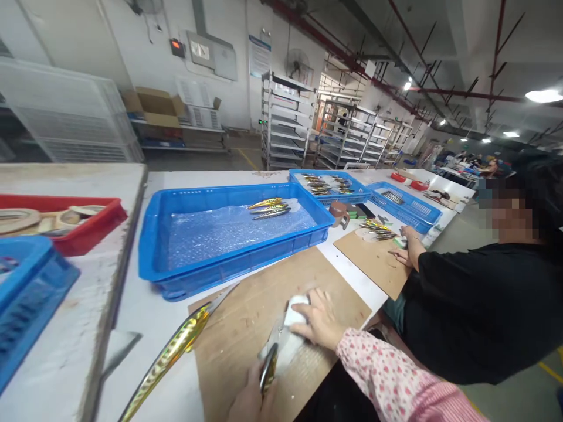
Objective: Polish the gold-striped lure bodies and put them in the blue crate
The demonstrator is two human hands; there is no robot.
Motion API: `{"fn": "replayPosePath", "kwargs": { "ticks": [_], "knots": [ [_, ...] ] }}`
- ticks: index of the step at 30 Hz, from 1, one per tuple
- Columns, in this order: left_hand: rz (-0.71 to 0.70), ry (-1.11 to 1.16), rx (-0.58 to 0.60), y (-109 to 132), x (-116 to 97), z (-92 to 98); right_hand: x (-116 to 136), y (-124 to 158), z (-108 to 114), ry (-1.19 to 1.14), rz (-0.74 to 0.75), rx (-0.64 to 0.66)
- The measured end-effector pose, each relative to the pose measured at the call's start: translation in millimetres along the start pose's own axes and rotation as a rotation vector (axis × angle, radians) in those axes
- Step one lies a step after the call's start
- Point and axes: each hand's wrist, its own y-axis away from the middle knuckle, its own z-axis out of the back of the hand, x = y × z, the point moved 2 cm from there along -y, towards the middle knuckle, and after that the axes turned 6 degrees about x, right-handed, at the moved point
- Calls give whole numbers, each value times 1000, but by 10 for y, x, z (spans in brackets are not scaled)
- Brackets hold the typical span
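My right hand, in a pink floral sleeve, grips a white soft pad over a clear plastic sheet. Both lie on a brown cardboard sheet. My left hand, at the bottom edge, holds a dark-and-gold fishing lure, partly hidden by my fingers. A long gold-patterned fishing lure lies left of the cardboard, close to the camera. Its tip reaches the cardboard's corner.
A blue crate lined with bubble wrap holds several gold lures. More blue crates stand beyond it. A co-worker in black works at a second cardboard sheet on the right. A red tray of tape rolls sits on the left bench.
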Motion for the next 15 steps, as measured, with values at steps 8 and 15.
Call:
{"fn": "replayPosePath", "kwargs": {
  "ticks": [8, 15],
  "knots": [
    [13, 10, 18, 89, -236, 47, -349, -98, -16, 47, -106, -31],
    [19, -8, 10, 119, -275, 47, -521, -211, -82, -181, -56, -154]
  ]
}}
